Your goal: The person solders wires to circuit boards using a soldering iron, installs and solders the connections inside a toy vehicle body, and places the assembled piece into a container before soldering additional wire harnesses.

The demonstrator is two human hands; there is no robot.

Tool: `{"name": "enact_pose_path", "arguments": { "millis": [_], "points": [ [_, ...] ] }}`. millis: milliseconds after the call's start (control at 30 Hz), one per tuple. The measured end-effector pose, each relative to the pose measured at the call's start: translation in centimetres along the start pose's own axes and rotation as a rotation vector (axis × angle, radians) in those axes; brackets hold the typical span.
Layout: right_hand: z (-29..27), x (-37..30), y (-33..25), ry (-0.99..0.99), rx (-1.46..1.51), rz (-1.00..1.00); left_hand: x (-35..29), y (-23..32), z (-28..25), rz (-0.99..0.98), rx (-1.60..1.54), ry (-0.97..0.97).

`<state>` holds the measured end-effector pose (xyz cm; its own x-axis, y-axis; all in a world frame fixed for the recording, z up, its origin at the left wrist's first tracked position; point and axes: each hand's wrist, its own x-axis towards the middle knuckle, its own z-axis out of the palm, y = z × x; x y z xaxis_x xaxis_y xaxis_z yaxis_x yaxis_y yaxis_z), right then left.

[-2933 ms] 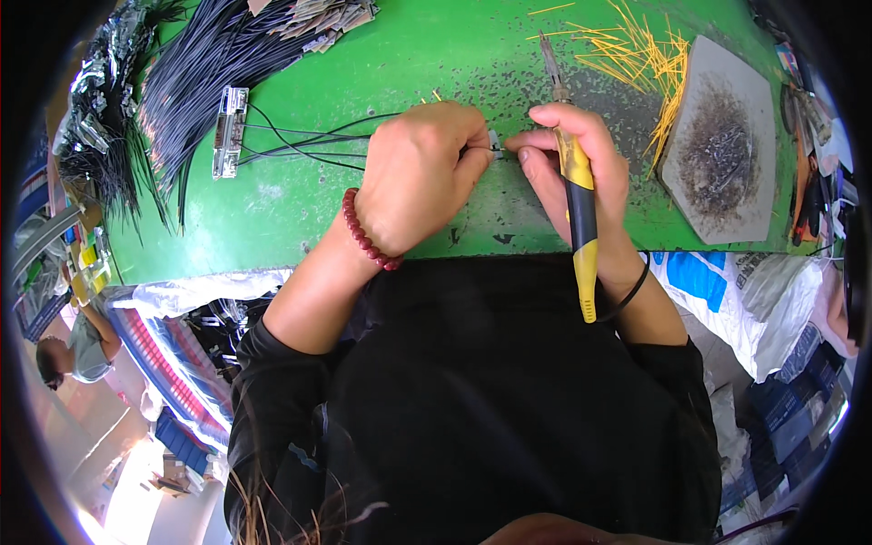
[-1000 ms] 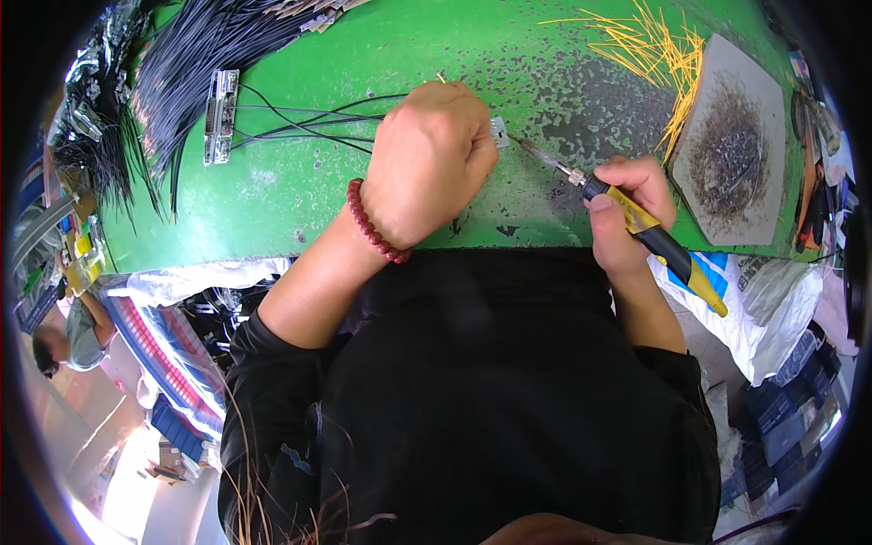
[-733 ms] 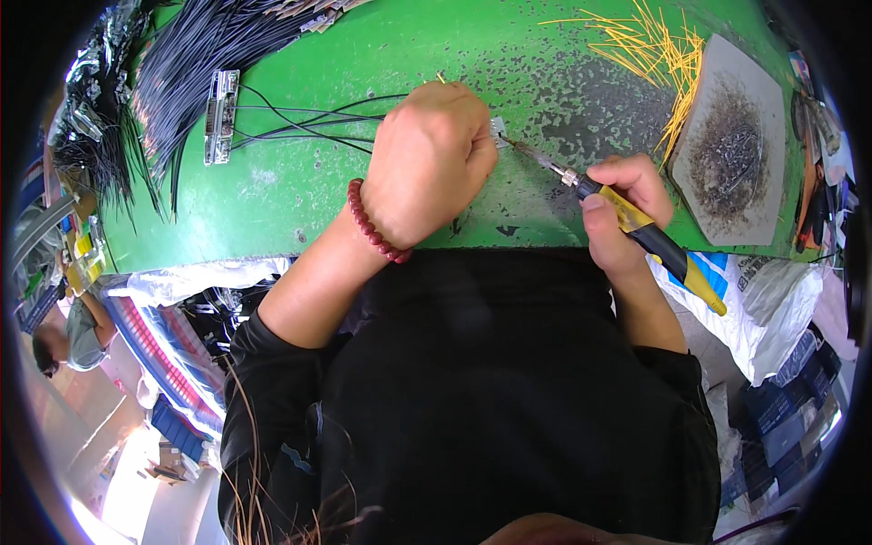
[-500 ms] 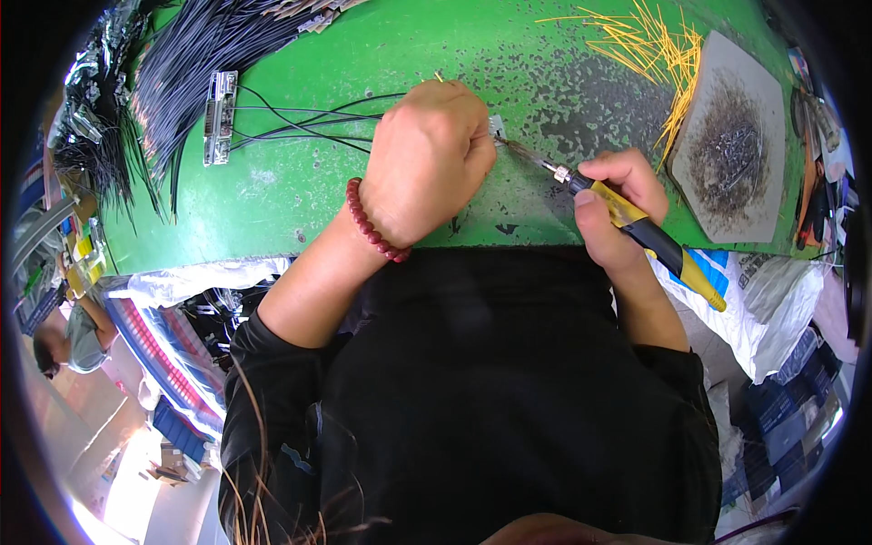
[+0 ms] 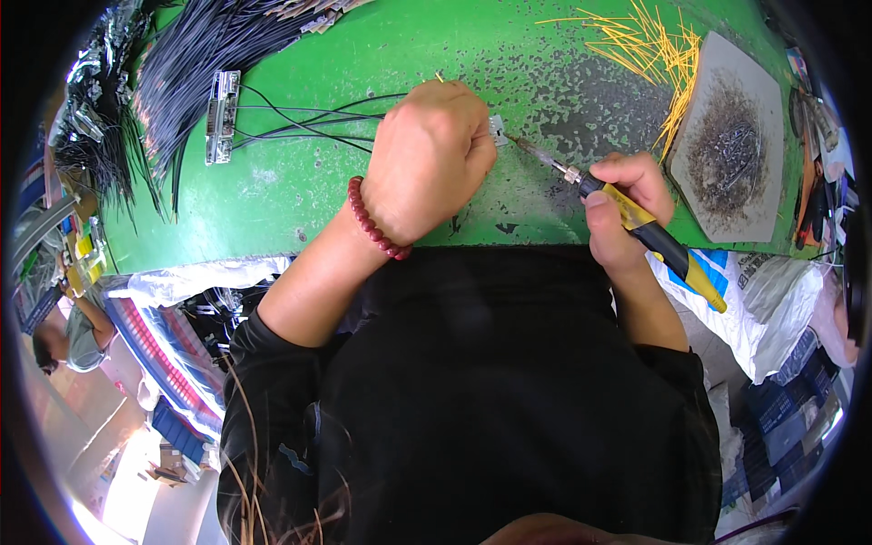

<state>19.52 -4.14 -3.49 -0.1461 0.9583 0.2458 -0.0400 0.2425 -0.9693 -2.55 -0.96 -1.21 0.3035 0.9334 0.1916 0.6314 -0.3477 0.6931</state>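
Note:
My right hand (image 5: 630, 207) grips a yellow and black soldering iron (image 5: 647, 227) like a pen. Its tip points left, a short gap away from a small pale metal piece (image 5: 497, 130). That piece sticks out from under my left hand (image 5: 431, 145), which is closed with its back up and its fingertips hidden. Several black wires (image 5: 318, 122) run beneath it from a silver metal part (image 5: 221, 118) lying on the left. A short yellow wire end (image 5: 440, 77) shows above the left knuckles.
Loose yellow wires (image 5: 649, 50) lie at the far right beside a grey slab (image 5: 772, 163) with a scorched middle. A thick bundle of black wires (image 5: 200, 64) covers the far left of the green table (image 5: 272, 204). Tools (image 5: 808, 173) line the right edge. Another person (image 5: 77, 336) is at the left.
The soldering iron has moved a little right, and its tip has come away from the small metal piece. My left hand has stayed almost still.

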Motion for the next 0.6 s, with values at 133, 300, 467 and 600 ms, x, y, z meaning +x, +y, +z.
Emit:
{"name": "enact_pose_path", "arguments": {
  "millis": [133, 300, 467, 600],
  "points": [
    [-0.7, -0.3, -0.9, 0.001, -0.101, 0.018, 0.4, 0.1, 0.2, 0.019, -0.007, -0.013],
    [-4.7, -2.2, -2.3, 0.196, -0.116, 0.072, 0.0, 0.4, -0.2, -0.031, -0.036, -0.011],
    [-12.5, -4.7, -2.8, 0.707, -0.213, -0.007, 0.3, 0.5, -0.2, -0.038, -0.029, -0.011],
    [-15.5, -5.7, -3.6, 0.813, -0.343, -0.03, 0.4, 0.9, -0.2, -0.088, -0.044, -0.036]
  ]
}}
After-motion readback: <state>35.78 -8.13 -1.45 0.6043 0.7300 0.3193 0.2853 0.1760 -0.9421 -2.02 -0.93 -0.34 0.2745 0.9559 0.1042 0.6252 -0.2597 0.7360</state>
